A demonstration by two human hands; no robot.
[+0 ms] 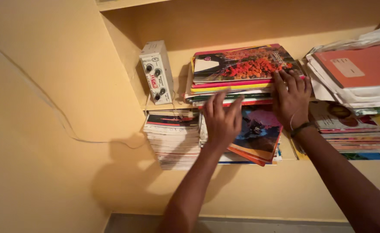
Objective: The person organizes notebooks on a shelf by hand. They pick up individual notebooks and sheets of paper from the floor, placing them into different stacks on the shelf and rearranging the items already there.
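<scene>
Both forearms reach up to the wall shelves: the left hand (223, 122), its grip spread and blurred, seems to press the front edge of the upper book stack (237, 75). Right hand (291, 100) lies flat, fingers splayed, on that stack's flowered top cover (246, 62). Left of the grips stands a white control box (156, 71); beneath them more magazines (172, 138), rightward an orange notebook pile (358, 69).

Both arms reach up and forward, nearly straight. The left hand (222, 123) is raised with its fingers (219, 101) spread and extended. The right hand (291, 99) lies flat, palm down, fingers splayed, a band at the wrist.
</scene>
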